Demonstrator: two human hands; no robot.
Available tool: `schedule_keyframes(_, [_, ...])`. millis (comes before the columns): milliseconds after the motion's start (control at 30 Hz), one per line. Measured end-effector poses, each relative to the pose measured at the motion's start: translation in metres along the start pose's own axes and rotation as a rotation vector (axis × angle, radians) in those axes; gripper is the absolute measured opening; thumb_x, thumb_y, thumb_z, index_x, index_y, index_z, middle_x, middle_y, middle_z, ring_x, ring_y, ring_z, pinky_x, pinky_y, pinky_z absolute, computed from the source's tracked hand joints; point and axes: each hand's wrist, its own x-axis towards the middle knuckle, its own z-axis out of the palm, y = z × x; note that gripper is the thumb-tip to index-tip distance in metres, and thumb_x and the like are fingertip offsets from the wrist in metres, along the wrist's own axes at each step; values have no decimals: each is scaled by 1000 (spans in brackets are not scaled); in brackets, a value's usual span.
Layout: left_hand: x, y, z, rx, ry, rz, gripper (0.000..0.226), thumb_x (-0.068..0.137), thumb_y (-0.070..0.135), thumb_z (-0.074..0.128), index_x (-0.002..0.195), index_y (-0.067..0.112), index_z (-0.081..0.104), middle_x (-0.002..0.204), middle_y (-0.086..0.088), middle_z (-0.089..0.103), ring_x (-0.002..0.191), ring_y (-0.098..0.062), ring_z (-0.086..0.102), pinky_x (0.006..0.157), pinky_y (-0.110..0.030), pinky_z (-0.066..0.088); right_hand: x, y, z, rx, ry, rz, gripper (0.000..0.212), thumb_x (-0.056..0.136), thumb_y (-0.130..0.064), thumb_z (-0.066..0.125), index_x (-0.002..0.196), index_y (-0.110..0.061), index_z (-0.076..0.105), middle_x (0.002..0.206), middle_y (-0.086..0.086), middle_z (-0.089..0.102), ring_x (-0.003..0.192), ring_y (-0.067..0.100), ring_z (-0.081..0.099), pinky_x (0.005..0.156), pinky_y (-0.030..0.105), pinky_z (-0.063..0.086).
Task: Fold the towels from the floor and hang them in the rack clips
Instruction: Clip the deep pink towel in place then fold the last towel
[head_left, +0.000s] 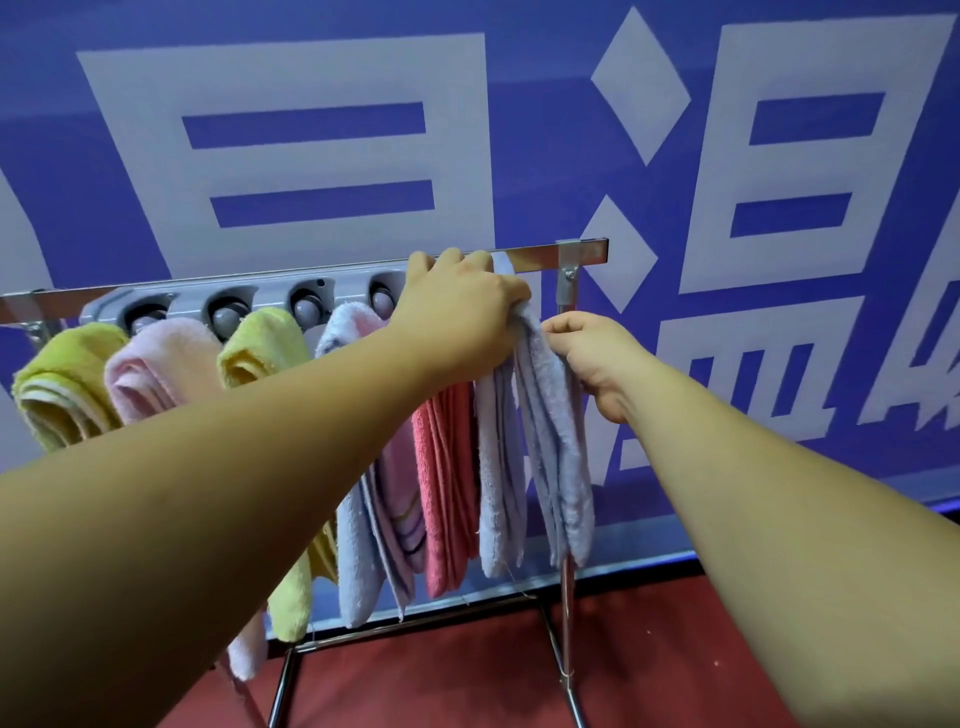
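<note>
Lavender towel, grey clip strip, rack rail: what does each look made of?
The lavender towel looks like terry cloth, likely cotton: fuzzy looped pile, loose threads. The grey clip strip seems to be matte moulded plastic with rounded rollers. The rack rail is shiny metal, chromed or stainless: mirror-like reflections.

A blue wall (540, 156) bore huge white block characters (291, 78) across its whole width. A paler strip (649, 540) ran along its foot, where it met a dull red floor (415, 675).
</note>
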Motion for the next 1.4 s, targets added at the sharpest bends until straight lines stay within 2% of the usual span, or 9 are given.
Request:
schedule_keyframes(167, [-13,2,3,52,121,14,54,87,51,51,135,25,56,98,2,64,98,-29,60,94,-45,35,-9,-15,1,-106,64,-153,16,101,-18,63,110,-23,75,103,-12,70,98,6,62,83,28,49])
schedule_keyframes(300, [-9,0,5,20,237,-2,24,89,28,57,96,20,35,66,9,38,70,-29,44,79,-38,23,-21,-31,1,-177,119,-335,25,99,-15,61,120,-24,73,109,-12,71,104,9,66,84,30,55])
schedule_keyframes(433, [-4,-8,3,9,219,42,12,85,26,55,92,16,55,73,1,59,78,-33,55,77,-39,28,-32,-34,3,-363,-18,-441,45,94,-20,61,137,-32,66,129,-13,69,117,10,63,95,33,54])
schedule_keyframes(567, [-2,-15,-2,-40,193,83,18,83,31,56,89,25,73,80,2,69,81,-26,57,75,-35,31,-42,-36,7,-550,-73,-504,51,91,-28,68,140,-34,57,134,-9,56,116,15,58,91,34,51])
schedule_keyframes(700, [-1,-12,4,-69,213,90,20,88,28,49,78,15,61,73,-9,67,67,-27,45,70,-35,25,-44,-38,22,-673,0,-524,47,86,-39,75,127,-30,56,126,-2,53,100,23,58,80,42,55])
schedule_keyframes(867, [-2,-17,12,-64,227,153,11,87,26,42,85,16,40,73,-11,62,74,-37,57,73,-38,26,-37,-33,31,-718,105,-523,42,93,-22,65,133,-20,51,135,4,51,96,27,59,72,43,53])
schedule_keyframes(1067, [-8,-16,14,-97,144,144,18,84,29,41,95,16,44,89,-8,68,89,-33,62,94,-45,39,-30,-29,22,-729,-37,-514,61,93,-7,59,146,-31,42,127,-2,58,85,16,57,59,30,40])
schedule_keyframes(1200, [-5,-12,12,-102,101,136,19,82,26,44,97,16,45,98,-9,69,92,-34,62,93,-40,34,-32,-35,6,-758,-129,-455,82,95,-6,52,161,-46,25,105,-1,64,79,20,62,63,40,53])
schedule_keyframes(1400, [-9,-13,14,-70,81,105,29,85,21,51,111,9,56,99,-9,70,95,-34,64,94,-43,38,-37,-36,9,-761,-118,-441,75,99,-3,46,161,-40,28,104,0,61,75,16,57,57,32,40])
